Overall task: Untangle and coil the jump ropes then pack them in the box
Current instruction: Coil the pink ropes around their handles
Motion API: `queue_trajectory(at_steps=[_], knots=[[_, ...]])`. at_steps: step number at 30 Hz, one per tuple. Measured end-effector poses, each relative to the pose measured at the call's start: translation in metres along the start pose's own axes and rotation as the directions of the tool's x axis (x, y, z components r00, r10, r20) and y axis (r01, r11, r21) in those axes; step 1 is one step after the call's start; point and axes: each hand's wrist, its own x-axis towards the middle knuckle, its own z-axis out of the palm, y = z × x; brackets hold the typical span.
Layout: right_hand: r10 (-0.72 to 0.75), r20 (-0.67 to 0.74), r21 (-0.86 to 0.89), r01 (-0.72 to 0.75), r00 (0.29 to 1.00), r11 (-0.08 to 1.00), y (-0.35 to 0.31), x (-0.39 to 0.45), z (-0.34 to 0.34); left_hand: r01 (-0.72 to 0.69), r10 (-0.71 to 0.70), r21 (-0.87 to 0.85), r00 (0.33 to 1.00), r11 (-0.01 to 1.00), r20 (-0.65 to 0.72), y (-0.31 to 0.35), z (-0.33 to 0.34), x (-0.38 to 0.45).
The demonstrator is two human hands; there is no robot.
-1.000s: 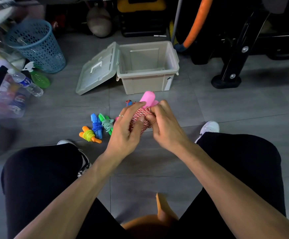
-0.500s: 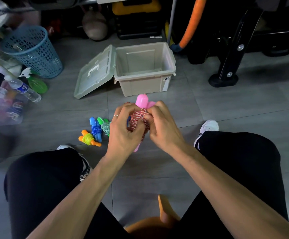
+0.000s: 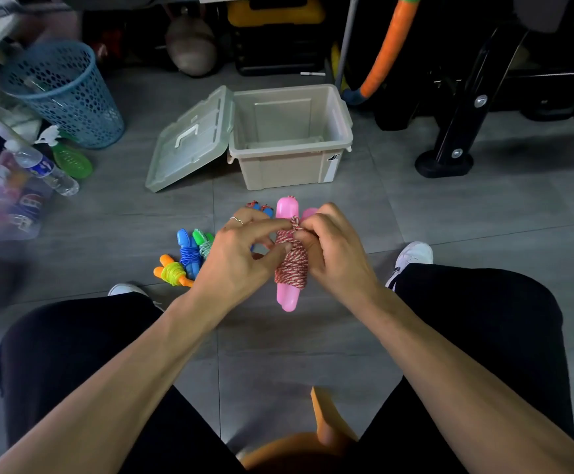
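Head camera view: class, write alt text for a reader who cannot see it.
Two hands, left hand and right hand, hold a pink-handled jump rope wound with red-and-white cord above a grey floor. Three coiled ropes lie on the floor to the left, and beyond stands an empty beige box, its lid open.

We have one view only: a wide-angle head-worn camera, looking forward and steeply down over the seated wearer's forearms and knees. The hands sit near, at frame centre; the floor (image 3: 449,213) runs away to the clutter along the top edge. Edges bow noticeably.
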Motion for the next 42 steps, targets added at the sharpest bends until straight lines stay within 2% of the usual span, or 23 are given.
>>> queue_trajectory(at_steps=[4, 8, 10, 15, 17, 19, 23, 26, 29, 36, 39, 40, 42], knots=[[-0.042, 0.074, -0.028, 0.044, 0.996, 0.999, -0.002, -0.002, 0.003, 0.133, -0.132, 0.02, 0.99, 0.991, -0.038, -0.003, 0.002, 0.003], [0.005, 0.181, 0.013, -0.007, 0.983, 1.0, 0.001, 0.002, 0.003, 0.145, -0.142, 0.009, 0.98, 0.989, -0.138, -0.006, 0.007, -0.006], [0.015, 0.159, 0.047, -0.022, 0.987, 0.999, 0.002, 0.006, 0.002, 0.133, -0.127, 0.018, 0.971, 0.991, -0.201, -0.006, 0.008, -0.007], [0.077, 0.07, 0.049, -0.081, 0.995, 0.995, -0.002, 0.004, 0.005, 0.016, 0.025, 0.146, 0.962, 0.989, -0.272, -0.005, 0.013, -0.012], [0.117, -0.008, 0.136, -0.115, 0.993, 0.984, -0.005, 0.002, 0.003, -0.008, 0.056, 0.155, 0.95, 0.988, -0.306, -0.003, 0.014, -0.013], [0.103, -0.07, 0.179, -0.089, 0.992, 0.98, -0.008, 0.002, 0.001, -0.023, 0.074, 0.153, 0.94, 0.988, -0.334, -0.001, 0.014, -0.012], [-0.053, -0.052, 0.003, 0.054, 0.997, 0.999, -0.009, -0.003, 0.0, 0.004, 0.045, 0.139, 0.936, 0.99, -0.349, 0.001, 0.016, -0.013], [-0.122, 0.018, -0.031, 0.123, 0.992, 0.992, -0.009, -0.005, -0.003, 0.056, -0.025, 0.07, 0.923, 0.996, -0.383, 0.0, 0.015, -0.016], [-0.106, 0.042, -0.016, 0.106, 0.994, 0.994, -0.01, -0.004, -0.005, 0.058, -0.035, 0.045, 0.918, 0.997, -0.396, 0.001, 0.015, -0.019], [-0.122, 0.078, -0.129, 0.132, 0.989, 0.983, -0.011, -0.003, -0.002, 0.086, -0.09, -0.029, 0.91, 0.996, -0.405, 0.003, 0.021, -0.02], [-0.127, 0.128, -0.107, 0.141, 0.984, 0.984, -0.011, -0.002, -0.003, 0.153, -0.182, -0.106, 0.915, 0.982, -0.361, 0.003, 0.021, -0.02], [-0.107, 0.14, -0.076, 0.118, 0.984, 0.99, -0.011, -0.002, -0.004, 0.157, -0.184, -0.104, 0.92, 0.982, -0.347, 0.003, 0.02, -0.019], [-0.052, 0.173, -0.025, 0.058, 0.984, 0.998, -0.011, -0.003, -0.004, 0.089, -0.079, 0.017, 0.944, 0.996, -0.32, 0.003, 0.019, -0.016]])
